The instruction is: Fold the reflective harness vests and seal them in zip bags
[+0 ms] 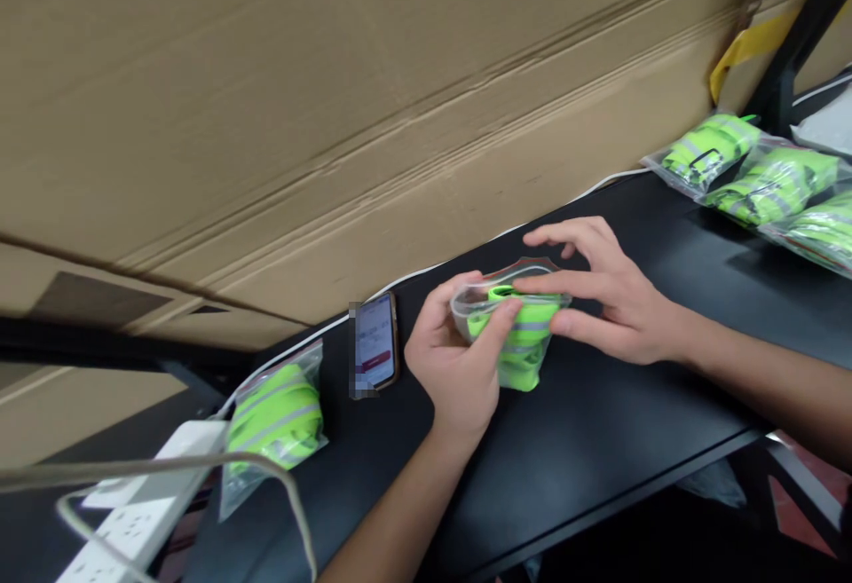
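Note:
A clear zip bag (466, 301) with its mouth open is held above the black table. Inside it sits a rolled neon-green strap with silver reflective stripes (523, 343). My left hand (459, 352) grips the bag from its left side, thumb across the front and fingers behind. On the other side, my right hand (605, 299) has its fingers spread, with fingertips at the bag's mouth and right edge. Whether those fingertips press on the strap or only on the plastic I cannot tell.
A phone (376, 343) lies left of my hands. Beyond it are another bagged green strap (276, 414) and a white power strip (139, 512) with a loose cable (280, 468). Several bagged straps (772, 184) lie at the right. Cardboard (399, 122) stands along the table's (619, 441) back.

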Available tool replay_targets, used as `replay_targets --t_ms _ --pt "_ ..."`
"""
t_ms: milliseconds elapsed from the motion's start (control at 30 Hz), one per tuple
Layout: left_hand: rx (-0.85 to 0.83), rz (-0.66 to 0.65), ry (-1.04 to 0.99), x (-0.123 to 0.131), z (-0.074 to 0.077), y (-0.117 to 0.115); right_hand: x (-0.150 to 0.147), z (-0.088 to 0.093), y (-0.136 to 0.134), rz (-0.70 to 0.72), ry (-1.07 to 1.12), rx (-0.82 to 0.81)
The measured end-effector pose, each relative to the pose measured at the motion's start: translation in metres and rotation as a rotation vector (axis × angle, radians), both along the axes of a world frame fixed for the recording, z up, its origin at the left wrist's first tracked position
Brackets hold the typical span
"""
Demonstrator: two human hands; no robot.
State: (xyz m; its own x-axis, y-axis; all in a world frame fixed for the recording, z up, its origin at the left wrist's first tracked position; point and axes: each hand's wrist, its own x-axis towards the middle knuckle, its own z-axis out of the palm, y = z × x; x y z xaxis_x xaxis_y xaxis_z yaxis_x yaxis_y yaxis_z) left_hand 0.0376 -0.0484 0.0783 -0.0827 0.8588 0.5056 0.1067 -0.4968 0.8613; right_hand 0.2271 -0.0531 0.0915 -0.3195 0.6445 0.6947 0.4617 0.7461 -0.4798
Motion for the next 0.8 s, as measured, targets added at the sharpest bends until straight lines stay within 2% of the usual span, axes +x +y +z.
replay_targets --t_ms 133,200,367,500,567,633,700,800 --pt "0.026 0.078 -0.046 0.006 -0.008 -0.003 -0.001 0.000 0.002 0.039 -0.073 -0.053" --pt "0.054 0.068 -0.018 0.008 -0.014 -0.006 0.000 -0.002 0.005 0.091 -0.086 -0.074" --pt "0.129 -0.192 0.075 -0.004 -0.029 -0.016 0.003 -0.011 0.004 0.274 -0.093 -0.069" --pt "0.164 -0.331 0.232 -0.018 -0.040 -0.023 0.001 -0.016 0.000 0.361 -0.049 0.040" --pt "0.129 -0.349 0.244 -0.020 -0.040 -0.022 0.000 -0.015 -0.001 0.357 -0.028 0.103" --pt "0.086 -0.344 0.229 -0.017 -0.034 -0.018 0.000 -0.012 -0.002 0.321 -0.025 0.160" --pt "0.050 -0.353 0.202 -0.014 -0.024 -0.011 0.000 -0.007 -0.004 0.230 -0.062 0.233" --pt "0.014 -0.494 0.252 -0.015 -0.013 -0.001 0.003 0.001 -0.009 0.056 -0.199 0.335"
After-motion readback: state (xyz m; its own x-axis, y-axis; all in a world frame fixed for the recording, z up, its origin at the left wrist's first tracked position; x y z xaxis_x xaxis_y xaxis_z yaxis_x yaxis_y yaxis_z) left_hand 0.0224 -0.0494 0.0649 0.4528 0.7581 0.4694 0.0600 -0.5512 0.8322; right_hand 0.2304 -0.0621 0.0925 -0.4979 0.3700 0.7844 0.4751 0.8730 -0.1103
